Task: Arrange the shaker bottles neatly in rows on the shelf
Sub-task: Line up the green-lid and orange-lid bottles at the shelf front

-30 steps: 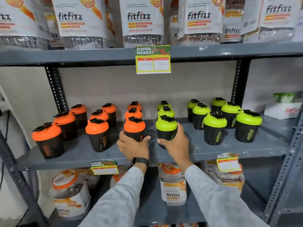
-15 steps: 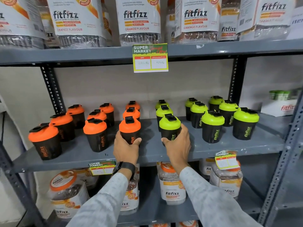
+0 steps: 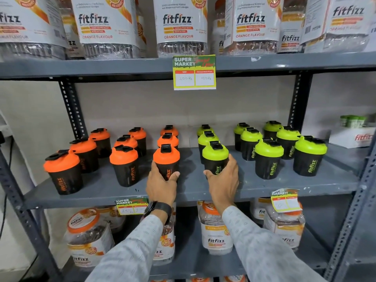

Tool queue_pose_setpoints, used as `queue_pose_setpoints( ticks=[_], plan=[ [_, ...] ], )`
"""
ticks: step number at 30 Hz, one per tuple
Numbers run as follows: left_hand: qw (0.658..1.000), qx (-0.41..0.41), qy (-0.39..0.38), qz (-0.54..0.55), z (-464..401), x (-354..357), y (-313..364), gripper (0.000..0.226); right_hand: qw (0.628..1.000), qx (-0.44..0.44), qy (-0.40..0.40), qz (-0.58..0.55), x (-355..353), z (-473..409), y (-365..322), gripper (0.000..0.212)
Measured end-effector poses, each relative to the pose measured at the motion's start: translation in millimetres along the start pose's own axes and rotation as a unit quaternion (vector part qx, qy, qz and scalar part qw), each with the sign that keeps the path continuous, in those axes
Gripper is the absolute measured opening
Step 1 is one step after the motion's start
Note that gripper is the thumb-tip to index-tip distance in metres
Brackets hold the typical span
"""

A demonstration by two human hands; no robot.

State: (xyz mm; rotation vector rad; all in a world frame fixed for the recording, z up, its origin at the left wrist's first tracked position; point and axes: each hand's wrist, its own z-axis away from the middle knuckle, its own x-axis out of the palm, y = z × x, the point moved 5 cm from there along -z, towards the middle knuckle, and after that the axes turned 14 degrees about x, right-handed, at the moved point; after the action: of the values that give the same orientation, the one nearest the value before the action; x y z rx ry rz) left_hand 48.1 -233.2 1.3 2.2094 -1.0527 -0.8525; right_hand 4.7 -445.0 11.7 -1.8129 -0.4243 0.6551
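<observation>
I am wrapping my left hand (image 3: 161, 185) around the black body of the front orange-lidded shaker (image 3: 166, 161), thumb on its right side, fingers curled behind it. My right hand (image 3: 223, 182) is clasping the front green-lidded shaker (image 3: 215, 157) the same way, thumb on its left side. Both bottles are standing upright on the grey middle shelf (image 3: 264, 185), each heading a file of three, with more orange shakers lining up to the left and green ones to the right.
</observation>
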Motion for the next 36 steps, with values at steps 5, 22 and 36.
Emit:
queue_pose_setpoints(
  ticks=[5,22,36],
  plan=[
    [1.000,-0.002,-0.008,-0.004,0,1,-1,0.086,1.000,-0.005,-0.004,0.004,0,0,0,0.098],
    [0.999,0.012,0.037,-0.017,11,-4,9,0.101,0.999,-0.007,-0.047,0.009,-6,3,3,0.112],
    [0.996,-0.021,0.085,-0.025,15,-4,14,0.073,0.999,-0.001,-0.033,0.016,-5,-3,10,0.084]
  ],
)
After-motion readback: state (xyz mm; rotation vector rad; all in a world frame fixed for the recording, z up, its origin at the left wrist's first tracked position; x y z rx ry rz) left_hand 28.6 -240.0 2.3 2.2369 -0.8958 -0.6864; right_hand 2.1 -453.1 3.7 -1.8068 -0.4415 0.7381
